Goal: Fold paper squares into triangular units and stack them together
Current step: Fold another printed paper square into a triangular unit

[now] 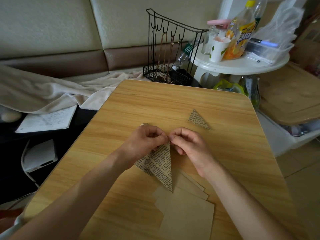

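A newsprint-patterned paper (pixel 160 164), folded into a long triangle, hangs point-down just above the wooden table (pixel 173 104). My left hand (pixel 145 141) and my right hand (pixel 187 142) meet at its top corner, and both pinch it with thumb and fingertips. A finished triangular unit (pixel 198 120) of the same paper lies flat on the table, to the far right of my hands. A loose pile of plain brown paper squares (pixel 187 210) lies near the table's front edge, under the hanging point. A small paper tip (pixel 145 124) shows behind my left hand.
A black wire rack (pixel 171 54) with hooks stands behind the table's far edge. A round white side table (pixel 240 64) at the back right carries bottles, a cup and a plastic box. A blanket (pixel 52 90) and a notebook (pixel 46 120) lie to the left.
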`<move>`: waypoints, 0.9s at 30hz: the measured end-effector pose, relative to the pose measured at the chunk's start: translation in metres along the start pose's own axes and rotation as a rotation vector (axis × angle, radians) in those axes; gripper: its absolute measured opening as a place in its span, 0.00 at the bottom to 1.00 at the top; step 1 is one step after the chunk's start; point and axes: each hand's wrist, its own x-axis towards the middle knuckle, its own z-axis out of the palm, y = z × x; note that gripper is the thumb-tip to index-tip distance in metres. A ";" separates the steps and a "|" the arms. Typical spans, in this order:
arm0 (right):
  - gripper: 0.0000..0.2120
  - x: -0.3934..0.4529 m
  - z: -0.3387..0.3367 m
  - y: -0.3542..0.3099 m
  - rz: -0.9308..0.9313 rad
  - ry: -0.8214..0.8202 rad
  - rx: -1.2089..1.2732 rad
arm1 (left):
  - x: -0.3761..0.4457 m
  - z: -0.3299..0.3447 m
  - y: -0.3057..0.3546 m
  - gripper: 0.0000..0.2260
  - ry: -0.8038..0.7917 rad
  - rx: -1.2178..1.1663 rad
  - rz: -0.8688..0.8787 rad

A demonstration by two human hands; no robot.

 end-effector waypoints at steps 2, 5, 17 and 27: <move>0.04 0.000 0.000 0.000 -0.004 0.003 -0.001 | 0.000 0.000 -0.001 0.05 0.002 0.003 0.004; 0.04 0.000 0.001 -0.001 -0.006 0.012 -0.007 | 0.001 0.000 -0.001 0.05 -0.001 0.003 0.007; 0.05 -0.001 0.007 -0.002 -0.005 0.082 -0.046 | 0.002 -0.003 -0.004 0.04 -0.015 0.018 0.024; 0.09 0.000 0.009 -0.001 -0.004 0.113 -0.063 | 0.001 -0.003 -0.004 0.03 -0.033 0.029 0.013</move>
